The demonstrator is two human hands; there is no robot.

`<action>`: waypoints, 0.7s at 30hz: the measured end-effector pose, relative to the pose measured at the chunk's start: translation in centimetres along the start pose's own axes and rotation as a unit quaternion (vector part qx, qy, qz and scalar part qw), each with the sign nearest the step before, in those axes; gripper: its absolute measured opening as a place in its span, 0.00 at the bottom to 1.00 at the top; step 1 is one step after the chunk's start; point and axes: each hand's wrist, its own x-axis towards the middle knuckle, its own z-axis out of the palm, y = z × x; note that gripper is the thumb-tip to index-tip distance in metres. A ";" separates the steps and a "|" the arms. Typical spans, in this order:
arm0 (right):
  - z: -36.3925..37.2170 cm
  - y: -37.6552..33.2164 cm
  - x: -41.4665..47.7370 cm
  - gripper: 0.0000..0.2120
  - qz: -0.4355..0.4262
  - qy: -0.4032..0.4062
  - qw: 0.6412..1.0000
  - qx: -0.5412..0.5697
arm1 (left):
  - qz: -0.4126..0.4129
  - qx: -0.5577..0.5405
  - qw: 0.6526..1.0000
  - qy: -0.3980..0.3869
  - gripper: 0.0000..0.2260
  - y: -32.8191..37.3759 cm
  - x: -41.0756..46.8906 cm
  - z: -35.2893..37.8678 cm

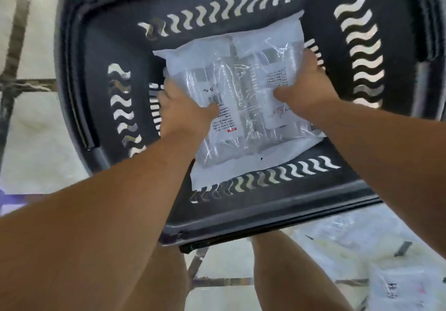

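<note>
Clear plastic crinkles under my thumbs: my left hand [183, 107] and right hand [306, 81] each grip a side of the white packet [241, 98], holding it inside the black basket [241, 219], above its slotted floor

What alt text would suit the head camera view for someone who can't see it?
A left hand and a right hand grip the sides of a clear plastic packet over a dark slotted basket, with pale floor around.
</note>
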 end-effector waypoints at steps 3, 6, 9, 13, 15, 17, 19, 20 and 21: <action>-0.5 -0.5 -1.6 0.49 -0.021 0.035 0.997 -0.069 | 0.222 0.229 0.942 0.102 0.47 1.3 -0.8 -0.7; -1.4 -1.5 -3.5 0.51 -0.116 0.111 0.961 -0.224 | 0.373 0.339 0.860 0.078 0.51 2.9 -0.8 -2.4; -3.4 -1.9 -6.4 0.54 -0.152 0.117 0.946 -0.261 | 0.380 0.349 0.854 0.063 0.52 4.0 -2.1 -5.3; -6.4 -2.1 -13.0 0.54 -0.160 0.105 0.948 -0.255 | 0.348 0.319 0.880 0.056 0.50 4.6 -5.1 -12.1; -7.3 -1.3 -16.5 0.54 -0.136 0.102 0.959 -0.227 | 0.356 0.301 0.881 0.079 0.48 3.9 -6.3 -15.5; -7.5 0.2 -19.4 0.53 -0.080 0.119 0.972 -0.188 | 0.348 0.306 0.881 0.097 0.48 2.4 -6.5 -18.0; -7.4 2.3 -21.3 0.51 0.011 0.151 0.982 -0.114 | 0.281 0.316 0.900 0.106 0.50 0.9 -6.2 -20.0; -7.4 3.5 -22.0 0.50 0.065 0.160 0.982 -0.072 | 0.229 0.309 0.917 0.110 0.51 0.1 -6.0 -20.7; -7.4 4.7 -22.5 0.50 0.113 0.167 0.979 -0.035 | 0.174 0.290 0.934 0.111 0.52 -0.7 -5.9 -21.2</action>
